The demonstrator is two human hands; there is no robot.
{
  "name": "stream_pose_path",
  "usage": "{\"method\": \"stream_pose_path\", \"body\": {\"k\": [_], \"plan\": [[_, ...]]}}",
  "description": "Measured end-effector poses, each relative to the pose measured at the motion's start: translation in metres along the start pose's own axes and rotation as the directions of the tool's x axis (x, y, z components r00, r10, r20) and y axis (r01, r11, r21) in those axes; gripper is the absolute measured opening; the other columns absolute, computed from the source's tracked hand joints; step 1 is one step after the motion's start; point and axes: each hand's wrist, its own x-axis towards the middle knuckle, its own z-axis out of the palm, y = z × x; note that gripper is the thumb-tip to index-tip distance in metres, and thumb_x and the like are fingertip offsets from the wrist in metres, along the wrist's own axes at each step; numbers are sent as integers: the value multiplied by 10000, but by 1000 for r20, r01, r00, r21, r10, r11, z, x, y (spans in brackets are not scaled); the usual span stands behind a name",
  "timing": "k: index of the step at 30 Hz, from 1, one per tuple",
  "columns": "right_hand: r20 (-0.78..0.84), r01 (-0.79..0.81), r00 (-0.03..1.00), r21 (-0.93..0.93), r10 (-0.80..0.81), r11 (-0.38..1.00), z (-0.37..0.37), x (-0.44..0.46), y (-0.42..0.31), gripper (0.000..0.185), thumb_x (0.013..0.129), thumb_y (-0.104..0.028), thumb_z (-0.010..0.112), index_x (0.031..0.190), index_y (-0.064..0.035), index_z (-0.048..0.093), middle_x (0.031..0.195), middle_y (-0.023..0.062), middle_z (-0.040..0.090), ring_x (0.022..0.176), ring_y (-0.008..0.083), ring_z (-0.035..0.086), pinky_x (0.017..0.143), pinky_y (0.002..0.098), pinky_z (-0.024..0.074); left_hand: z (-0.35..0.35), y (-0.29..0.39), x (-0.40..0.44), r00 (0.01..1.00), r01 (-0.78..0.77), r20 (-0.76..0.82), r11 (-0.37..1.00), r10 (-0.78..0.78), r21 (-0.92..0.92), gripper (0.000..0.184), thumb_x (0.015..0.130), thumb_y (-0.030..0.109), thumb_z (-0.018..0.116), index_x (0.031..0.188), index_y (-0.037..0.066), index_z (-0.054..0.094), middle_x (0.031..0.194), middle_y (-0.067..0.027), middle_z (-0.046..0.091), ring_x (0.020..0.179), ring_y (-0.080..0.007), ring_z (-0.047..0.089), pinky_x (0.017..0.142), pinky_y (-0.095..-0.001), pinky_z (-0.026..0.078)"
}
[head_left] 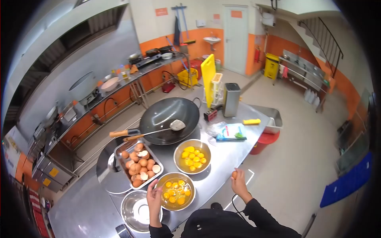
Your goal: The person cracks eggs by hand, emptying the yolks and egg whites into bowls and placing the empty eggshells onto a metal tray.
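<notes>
My right hand [239, 185] is closed around a brown egg [234, 173], held out past the table's front edge. My left hand [154, 197] has its fingers raised and loosely apart, with nothing visible in it. It hovers at the left rim of a steel bowl [193, 200] of several egg yolks [172, 192] in clear whites. Behind that stands a second steel bowl [177, 163], also with several yolks [196, 159]. A metal tray [158, 179] of brown eggs and broken shells [139, 166] sits beyond my left hand. An empty steel bowl [127, 210] is left of it.
A large black wok [166, 115] with a spatula [177, 125] across it stands behind the tray. Farther right are a yellow cutting board [207, 77], a metal knife holder [231, 99], a blue-white packet [231, 131] and a yellow-handled object [251, 121]. A sink basin [278, 125] adjoins the table's far end.
</notes>
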Motion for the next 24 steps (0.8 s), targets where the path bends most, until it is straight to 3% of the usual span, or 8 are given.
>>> {"method": "stream_pose_path", "body": {"k": [2, 8, 11, 14, 17, 20, 24], "plan": [[13, -25, 1000, -78, 27, 997, 4, -5, -1, 471, 851, -42, 577, 1268, 44, 375, 1224, 257, 390, 1123, 428, 431, 988, 465, 364, 1, -10, -1, 1000, 8, 4, 1000, -8, 10, 427, 888, 74, 562, 1302, 4, 487, 1274, -115, 542, 992, -168, 602, 847, -274, 478], [-239, 68, 966, -139, -101, 988, 31, -11, 12, 434, 866, -5, 554, 1268, 4, 391, 1229, 247, 379, 1131, 423, 434, 976, 454, 383, 3, -17, -5, 996, 92, -11, 996, -92, 12, 404, 906, 54, 547, 1301, 0, 477, 1274, -99, 542, 975, -134, 589, 846, -246, 465], [-43, 157, 984, -234, -171, 960, 36, -13, 17, 436, 863, -8, 567, 1263, 6, 395, 1251, 242, 369, 1137, 418, 434, 971, 449, 394, 3, -20, -8, 994, 111, -9, 994, -111, -1, 396, 914, 41, 537, 1300, -10, 467, 1274, -95, 544, 966, -116, 583, 848, -232, 458], [-160, 55, 984, -148, -79, 987, 36, -12, 11, 433, 865, -8, 565, 1263, 9, 396, 1261, 240, 370, 1135, 416, 437, 965, 446, 400, 1, -23, -9, 994, 109, -14, 994, -109, 12, 396, 916, 43, 534, 1302, -11, 466, 1275, -93, 543, 964, -118, 584, 842, -234, 459], [-169, 47, 983, -155, -74, 987, 37, -11, 12, 419, 868, -8, 558, 1258, 11, 405, 1256, 241, 376, 1132, 414, 440, 965, 448, 401, 2, -23, -10, 994, 107, -17, 994, -107, 24, 399, 915, 41, 527, 1306, -13, 464, 1280, -96, 538, 964, -126, 589, 840, -235, 459], [-46, 136, 988, -209, -148, 968, 32, -9, 10, 431, 869, -11, 556, 1268, 6, 395, 1254, 244, 377, 1132, 416, 441, 962, 446, 405, 4, -21, -12, 993, 120, -13, 992, -119, 37, 405, 912, 36, 523, 1310, -12, 462, 1284, -99, 533, 966, -137, 595, 842, -236, 460], [-105, 87, 989, -139, -102, 986, 34, -9, 8, 451, 865, -11, 557, 1280, 6, 381, 1251, 247, 381, 1140, 424, 436, 967, 450, 403, 8, -21, -11, 993, 121, -8, 992, -121, 20, 406, 907, 30, 521, 1308, -5, 469, 1283, -99, 530, 969, -142, 598, 841, -235, 459]]}}
